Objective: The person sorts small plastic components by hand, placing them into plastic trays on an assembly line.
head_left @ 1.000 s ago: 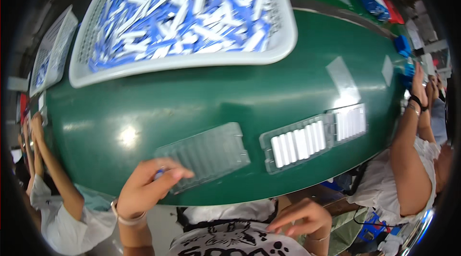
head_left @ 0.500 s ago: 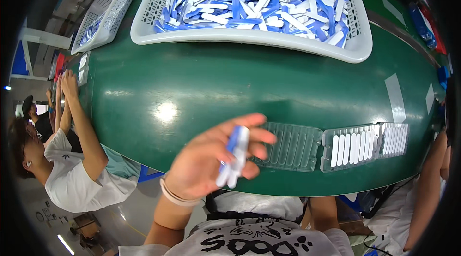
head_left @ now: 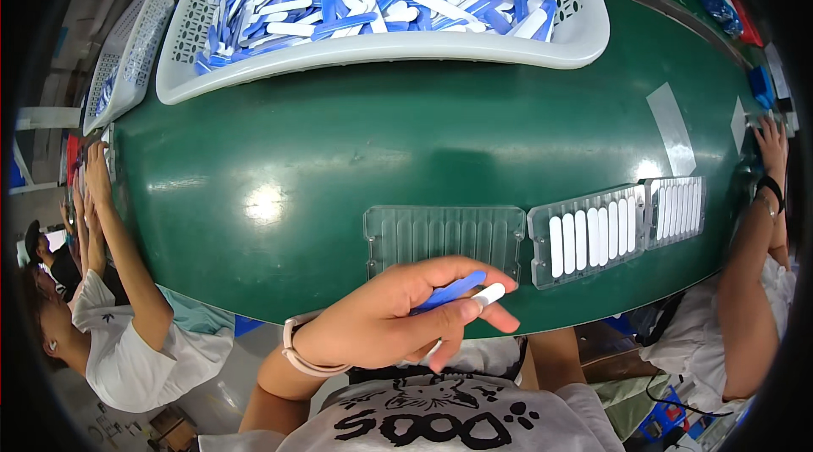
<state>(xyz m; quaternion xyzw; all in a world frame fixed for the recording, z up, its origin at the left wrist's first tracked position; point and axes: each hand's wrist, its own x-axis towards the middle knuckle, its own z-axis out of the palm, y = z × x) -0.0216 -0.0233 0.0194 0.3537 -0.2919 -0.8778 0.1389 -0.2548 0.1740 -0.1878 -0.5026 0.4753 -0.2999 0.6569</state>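
Observation:
My left hand (head_left: 398, 316) is closed around a few flat, round-ended strips, thumb against fingers. A blue strip (head_left: 457, 289) and a white strip (head_left: 489, 294) stick out past the thumb; the rest of the bunch is hidden by the fingers. The hand is in front of a clear slotted tray (head_left: 445, 232) whose visible slots hold nothing, covering part of its near edge. To the right lies a second clear tray (head_left: 539, 261) with several white strips (head_left: 591, 238) side by side in its slots. Of my right arm only the forearm (head_left: 555, 354) shows, below the table edge; that hand is out of sight.
A white perforated basket (head_left: 381, 52) heaped with blue and white strips stands at the far side of the green table (head_left: 339, 130). A third filled tray (head_left: 675, 210) is farther right. Co-workers sit left and right; another basket (head_left: 127, 54) stands far left.
My left hand has moved right and turned, so its back now faces up and the strips point right. The view has shifted, showing more of the clear slotted tray.

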